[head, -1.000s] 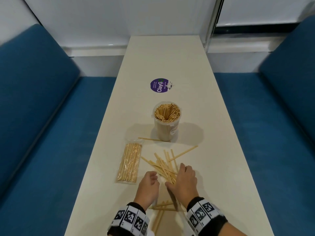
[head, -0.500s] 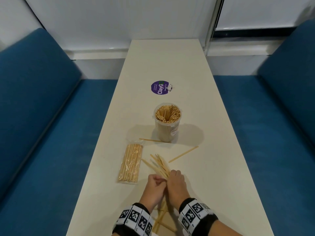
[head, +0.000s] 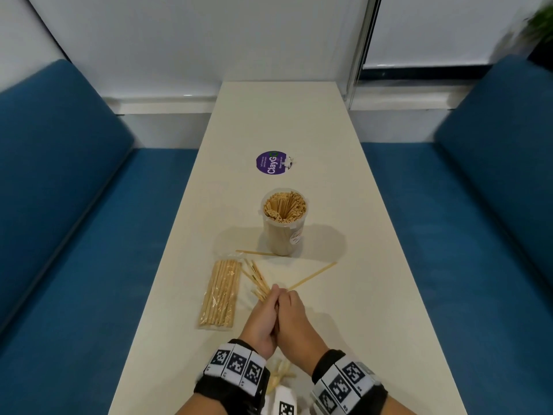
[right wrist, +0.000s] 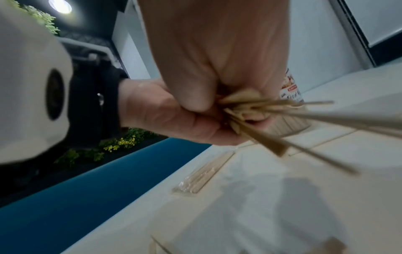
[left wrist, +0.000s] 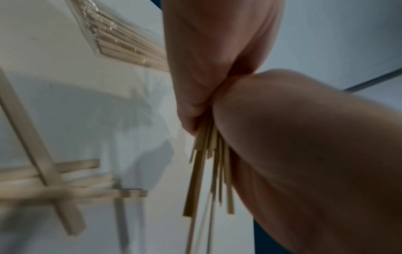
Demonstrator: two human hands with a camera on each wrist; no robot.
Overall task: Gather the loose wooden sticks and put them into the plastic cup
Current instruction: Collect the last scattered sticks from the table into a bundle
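Both hands are pressed together above the table, left hand and right hand jointly clamping a bundle of wooden sticks that fans out ahead of the fingers. Plastic cup, packed with sticks, stands well ahead of the hands. Two loose sticks lie between: one ahead-right, one at the cup's base. Bagged sticks lie just left of the left hand.

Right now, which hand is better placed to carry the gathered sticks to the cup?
Right, marginally. Both hands clamp the bundle of sticks, but the plastic cup stands ahead and slightly right, on the right hand side; the left hand would reach across.
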